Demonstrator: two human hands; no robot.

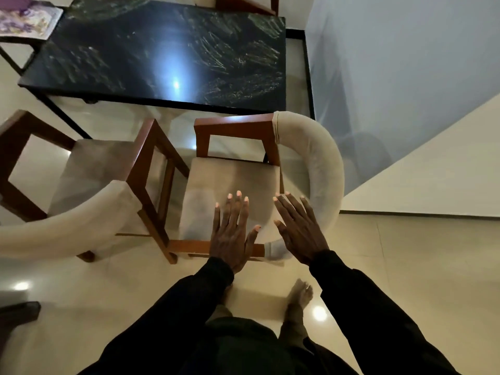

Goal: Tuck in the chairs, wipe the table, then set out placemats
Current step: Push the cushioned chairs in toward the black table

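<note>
- Toes first: one bare foot [299,296] stands on the shiny floor, close behind the chairs. A sliding chair leg could bump it.
- The left hand [232,234] and right hand [297,228] are both flat, fingers spread, holding nothing, over the near chair [232,180]. I cannot tell if they touch it.
- That chair sits sideways, its soft back toward the wall, not tucked in yet.
- A second chair [89,169] stands just beside it. A crooked push could knock their wooden arms together.
- Next comes the dark tabletop [162,58]. A hard shove might bang its edge.
- Flowery placemats [27,23], I think, lie past its far left corner.
</note>
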